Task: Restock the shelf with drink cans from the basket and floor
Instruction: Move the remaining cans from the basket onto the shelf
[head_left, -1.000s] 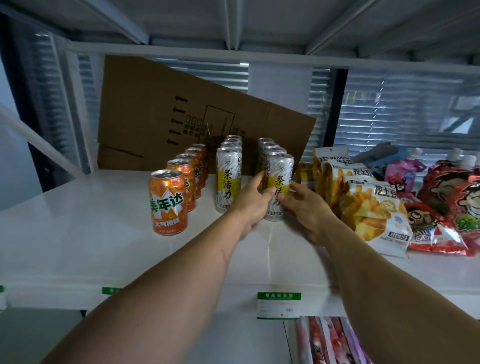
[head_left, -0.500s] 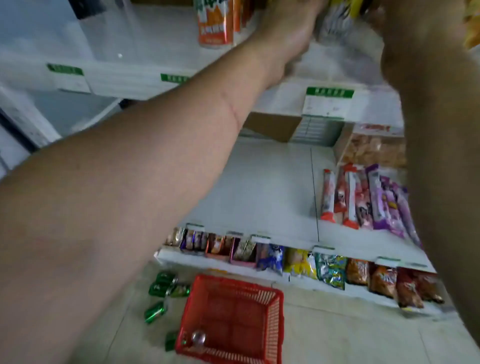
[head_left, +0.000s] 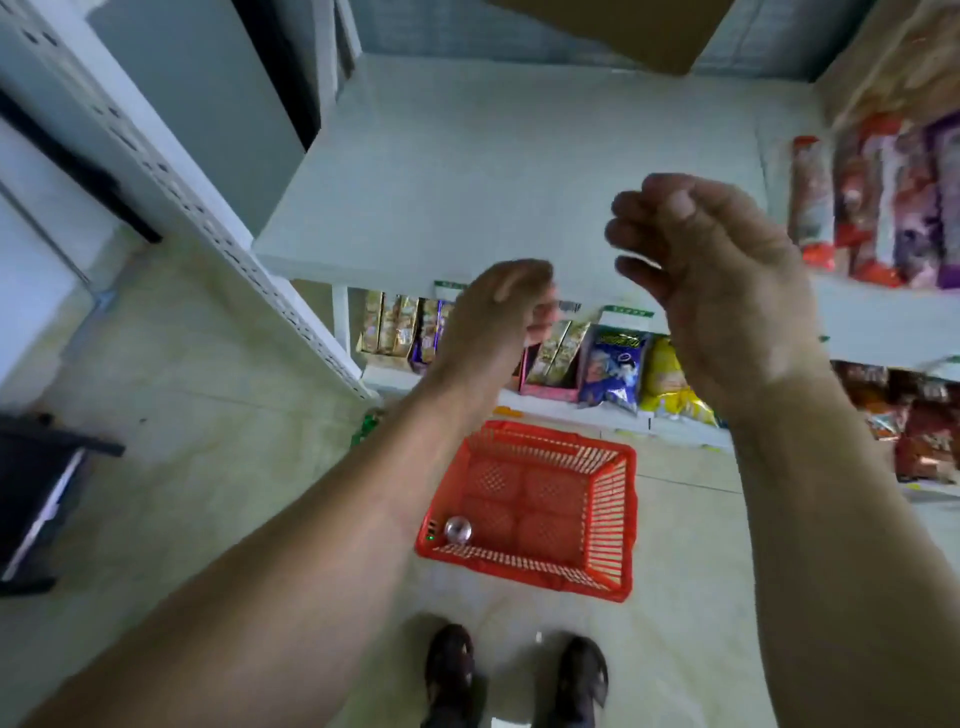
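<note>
I look down at a red plastic basket (head_left: 608, 514) on the tiled floor. One can (head_left: 457, 529) with a silver top stands in its near left corner. A bit of green (head_left: 367, 426), possibly a can, shows on the floor beside my left forearm. My left hand (head_left: 493, 317) hangs above the basket with loosely curled fingers and holds nothing. Higher and to the right, my right hand (head_left: 711, 280) is also loosely curled with nothing in it. Both hands are in front of the white middle shelf (head_left: 467, 171).
Snack sticks (head_left: 878, 202) lie at the right of the middle shelf. Snack boxes and bags (head_left: 613, 364) fill the bottom shelf behind the basket. A perforated shelf post (head_left: 208, 223) runs down the left. A dark object (head_left: 36, 499) sits at far left. My shoes (head_left: 514, 675) stand below the basket.
My hands have let go of the tall can on the upper shelf and dropped away from it. My view has swung down from that shelf to the basket and floor.
</note>
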